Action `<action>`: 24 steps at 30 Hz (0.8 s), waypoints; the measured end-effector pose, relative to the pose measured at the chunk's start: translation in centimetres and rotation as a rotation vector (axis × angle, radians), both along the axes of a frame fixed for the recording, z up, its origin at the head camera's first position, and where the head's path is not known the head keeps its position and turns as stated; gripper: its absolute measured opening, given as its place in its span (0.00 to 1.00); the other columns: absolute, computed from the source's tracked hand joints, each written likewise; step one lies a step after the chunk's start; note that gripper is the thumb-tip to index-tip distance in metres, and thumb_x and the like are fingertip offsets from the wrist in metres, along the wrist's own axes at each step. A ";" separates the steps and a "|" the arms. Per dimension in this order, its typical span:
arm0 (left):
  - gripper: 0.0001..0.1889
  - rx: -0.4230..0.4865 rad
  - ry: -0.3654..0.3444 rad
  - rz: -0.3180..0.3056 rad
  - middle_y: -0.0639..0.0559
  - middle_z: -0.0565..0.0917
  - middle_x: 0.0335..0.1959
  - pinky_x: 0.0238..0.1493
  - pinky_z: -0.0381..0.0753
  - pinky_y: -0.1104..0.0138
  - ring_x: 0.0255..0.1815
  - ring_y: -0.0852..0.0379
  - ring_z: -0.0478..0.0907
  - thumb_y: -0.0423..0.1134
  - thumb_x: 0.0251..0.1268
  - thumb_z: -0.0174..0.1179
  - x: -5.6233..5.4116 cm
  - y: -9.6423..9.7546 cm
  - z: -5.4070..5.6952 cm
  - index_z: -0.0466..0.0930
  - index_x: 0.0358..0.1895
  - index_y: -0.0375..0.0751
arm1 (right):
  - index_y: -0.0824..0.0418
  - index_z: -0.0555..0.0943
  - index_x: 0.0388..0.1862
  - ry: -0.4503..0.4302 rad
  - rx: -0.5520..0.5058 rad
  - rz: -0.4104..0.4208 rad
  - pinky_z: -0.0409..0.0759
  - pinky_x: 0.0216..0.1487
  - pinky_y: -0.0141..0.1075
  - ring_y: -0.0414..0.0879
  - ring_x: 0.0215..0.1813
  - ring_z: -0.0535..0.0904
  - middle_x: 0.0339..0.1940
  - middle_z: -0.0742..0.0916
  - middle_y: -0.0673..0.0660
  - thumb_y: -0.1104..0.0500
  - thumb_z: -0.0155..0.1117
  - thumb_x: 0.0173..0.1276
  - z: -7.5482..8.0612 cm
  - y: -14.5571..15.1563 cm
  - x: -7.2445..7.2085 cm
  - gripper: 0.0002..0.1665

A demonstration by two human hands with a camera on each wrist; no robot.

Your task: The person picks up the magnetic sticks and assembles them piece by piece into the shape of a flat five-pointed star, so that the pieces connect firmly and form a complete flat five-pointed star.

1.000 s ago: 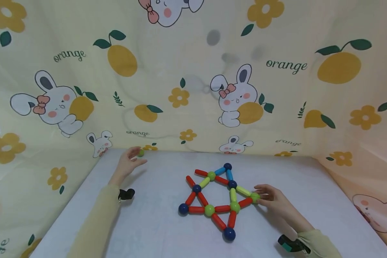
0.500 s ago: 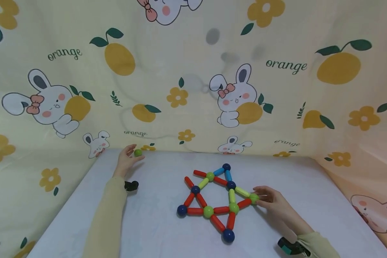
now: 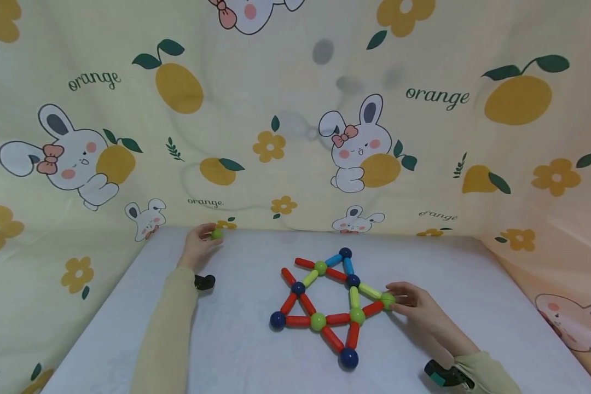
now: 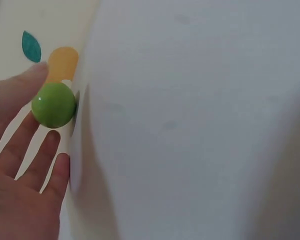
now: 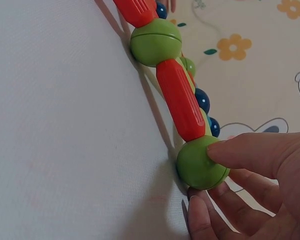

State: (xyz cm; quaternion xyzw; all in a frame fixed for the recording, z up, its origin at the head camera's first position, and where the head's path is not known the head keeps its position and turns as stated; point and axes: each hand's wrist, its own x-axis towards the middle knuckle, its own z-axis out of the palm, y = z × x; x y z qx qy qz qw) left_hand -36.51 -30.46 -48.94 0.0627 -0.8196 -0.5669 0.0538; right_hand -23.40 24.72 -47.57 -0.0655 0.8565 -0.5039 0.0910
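Observation:
Toward the far left of the table, my left hand [image 3: 196, 247] holds a loose green ball [image 3: 217, 234] between thumb and fingers. In the left wrist view this ball [image 4: 54, 105] lies against the thumb, with the index finger partly hidden behind it. A flat figure of building rods and balls lies right of centre, with red rods [image 3: 337, 318], yellow-green rods, blue rods, dark blue balls [image 3: 348, 358] and green balls. At its right corner, my right hand [image 3: 421, 309] pinches a green ball [image 5: 202, 162], thumb on top and fingertips underneath; a red rod [image 5: 181, 100] joins it.
The white table [image 3: 236, 350] runs back to a patterned curtain [image 3: 276, 175] that rises behind and along both sides. Two red rods [image 3: 288, 276] stick out with free ends at the figure's upper left. Each wrist wears a dark camera [image 3: 204, 282].
The loose green ball and the left hand have shifted slightly right over the last half second. The right hand and the figure stay in place.

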 end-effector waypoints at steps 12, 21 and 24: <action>0.25 -0.097 -0.021 -0.083 0.44 0.74 0.54 0.54 0.74 0.56 0.52 0.46 0.71 0.29 0.56 0.66 0.7 1.3 0.3 0.74 0.59 0.37 | 0.68 0.70 0.62 -0.013 0.026 -0.006 0.79 0.52 0.46 0.55 0.52 0.78 0.56 0.79 0.65 0.60 0.67 0.63 0.2 -0.1 -0.2 0.30; 0.22 -0.166 -0.024 -0.111 0.44 0.76 0.53 0.54 0.75 0.57 0.52 0.47 0.74 0.37 0.60 0.66 1.5 2.7 1.0 0.75 0.58 0.40 | 0.69 0.70 0.62 -0.013 0.019 0.005 0.78 0.52 0.48 0.57 0.53 0.78 0.56 0.79 0.65 0.62 0.67 0.63 0.1 0.0 0.1 0.30; 0.23 -0.170 0.037 -0.156 0.40 0.78 0.53 0.52 0.77 0.58 0.50 0.46 0.76 0.36 0.61 0.65 1.6 3.5 1.3 0.74 0.59 0.35 | 0.68 0.70 0.62 -0.011 0.023 0.001 0.78 0.53 0.49 0.57 0.53 0.78 0.55 0.79 0.65 0.62 0.67 0.63 0.2 -0.1 0.2 0.30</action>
